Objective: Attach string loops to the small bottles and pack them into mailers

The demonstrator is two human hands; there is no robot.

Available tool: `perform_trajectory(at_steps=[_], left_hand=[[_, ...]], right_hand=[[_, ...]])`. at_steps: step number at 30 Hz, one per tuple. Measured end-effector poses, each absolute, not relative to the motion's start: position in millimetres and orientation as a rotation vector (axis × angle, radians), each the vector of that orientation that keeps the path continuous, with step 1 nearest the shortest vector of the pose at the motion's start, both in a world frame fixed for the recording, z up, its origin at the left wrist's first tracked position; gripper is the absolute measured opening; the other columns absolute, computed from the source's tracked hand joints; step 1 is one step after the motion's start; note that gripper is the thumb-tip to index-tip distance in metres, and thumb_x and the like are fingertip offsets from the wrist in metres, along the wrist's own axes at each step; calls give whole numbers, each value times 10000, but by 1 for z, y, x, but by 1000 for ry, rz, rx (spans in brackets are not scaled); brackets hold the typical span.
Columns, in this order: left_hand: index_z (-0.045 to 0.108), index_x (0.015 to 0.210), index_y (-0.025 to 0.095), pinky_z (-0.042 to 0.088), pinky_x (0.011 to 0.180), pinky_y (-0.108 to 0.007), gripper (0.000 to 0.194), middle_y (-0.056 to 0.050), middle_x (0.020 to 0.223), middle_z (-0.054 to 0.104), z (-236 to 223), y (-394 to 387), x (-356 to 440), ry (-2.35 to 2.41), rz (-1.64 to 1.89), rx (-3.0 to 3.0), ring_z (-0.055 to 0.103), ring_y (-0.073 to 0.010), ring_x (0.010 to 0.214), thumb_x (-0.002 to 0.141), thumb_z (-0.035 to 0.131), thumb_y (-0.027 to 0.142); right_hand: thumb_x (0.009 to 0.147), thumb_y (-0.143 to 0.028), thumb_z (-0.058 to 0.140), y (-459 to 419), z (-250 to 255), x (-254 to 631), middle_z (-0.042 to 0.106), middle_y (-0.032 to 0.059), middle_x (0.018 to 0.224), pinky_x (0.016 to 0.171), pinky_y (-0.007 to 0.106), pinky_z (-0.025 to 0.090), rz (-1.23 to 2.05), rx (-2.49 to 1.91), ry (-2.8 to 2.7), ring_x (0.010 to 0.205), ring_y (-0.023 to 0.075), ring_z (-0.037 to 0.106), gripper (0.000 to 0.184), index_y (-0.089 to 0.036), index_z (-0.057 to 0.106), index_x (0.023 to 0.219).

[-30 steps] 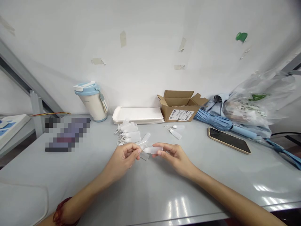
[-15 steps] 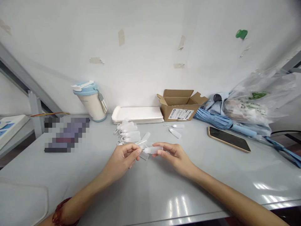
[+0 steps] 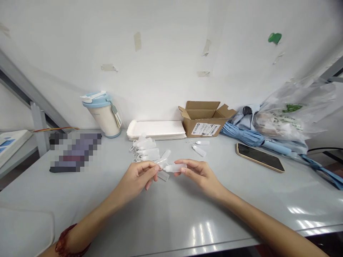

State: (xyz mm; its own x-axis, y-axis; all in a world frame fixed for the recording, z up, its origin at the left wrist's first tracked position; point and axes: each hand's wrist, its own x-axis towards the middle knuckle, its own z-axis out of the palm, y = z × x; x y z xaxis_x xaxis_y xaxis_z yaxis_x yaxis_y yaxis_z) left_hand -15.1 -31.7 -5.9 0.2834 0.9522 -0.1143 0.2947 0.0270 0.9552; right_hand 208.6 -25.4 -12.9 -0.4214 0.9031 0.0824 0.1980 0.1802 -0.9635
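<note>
A small translucent white bottle [image 3: 175, 168] lies level between my hands, its narrow tip toward the left. My right hand [image 3: 200, 175] grips its wide end between thumb and fingers. At the tip, my left hand [image 3: 141, 175] pinches what looks like the bottle's thin cord; the fingertips mostly hide it. Behind and under the left fingers are more such bottles, one slanted [image 3: 164, 156] and one lying low [image 3: 163, 175]. A pile of bottles with white cord loops [image 3: 149, 154] rests just beyond.
Two more corded bottles [image 3: 198, 150] lie before an opened cardboard box [image 3: 205, 127]. Beside it is a stack of white envelopes [image 3: 160, 129]. A tumbler [image 3: 103, 116] stands left; a phone [image 3: 259, 157], blue umbrella [image 3: 245, 134] and plastic bag [image 3: 284, 121] are right.
Both hands remain around the same bottle, which has shifted up very slightly. My left fingertips have moved a little left and up at its tip.
</note>
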Motion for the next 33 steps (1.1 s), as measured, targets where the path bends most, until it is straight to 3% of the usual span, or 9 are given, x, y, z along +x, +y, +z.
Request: perform_trajectory(at_steps=[10, 21, 26, 33], left_hand=[[590, 720, 178, 373, 461, -229, 271, 31, 587, 539, -6, -34, -13, 1207, 770, 1517, 400, -80, 441, 808, 532, 428], [618, 717, 176, 371, 466, -228, 253, 41, 540, 512, -2, -26, -25, 1246, 810, 1510, 403, -80, 437, 779, 581, 419], [591, 636, 183, 324, 472, -220, 258, 56, 439, 431, 7, -18, -39, 1416, 913, 1475, 379, -89, 449, 772, 593, 403], [538, 554, 186, 322, 501, -223, 291, 56, 432, 427, 15, -10, -53, 1498, 891, 1466, 347, -88, 454, 752, 587, 394]], right_hand=[[868, -432, 530, -26, -13, 207, 727, 34, 844, 883, 378, 443, 1267, -1054, -1783, 853, 194, 636, 335, -194, 649, 1071], [864, -413, 542, -21, -21, 208, 703, 47, 935, 800, 339, 465, 1186, -1075, -1903, 889, 192, 618, 364, -203, 612, 1153], [875, -353, 522, -2, -23, 222, 681, 61, 977, 703, 306, 477, 835, -1127, -1928, 854, 179, 609, 284, -211, 600, 1109], [886, -229, 454, 46, -42, 264, 648, 126, 1034, 846, 423, 461, 50, -1162, -2054, 978, 254, 571, 226, -168, 617, 1030]])
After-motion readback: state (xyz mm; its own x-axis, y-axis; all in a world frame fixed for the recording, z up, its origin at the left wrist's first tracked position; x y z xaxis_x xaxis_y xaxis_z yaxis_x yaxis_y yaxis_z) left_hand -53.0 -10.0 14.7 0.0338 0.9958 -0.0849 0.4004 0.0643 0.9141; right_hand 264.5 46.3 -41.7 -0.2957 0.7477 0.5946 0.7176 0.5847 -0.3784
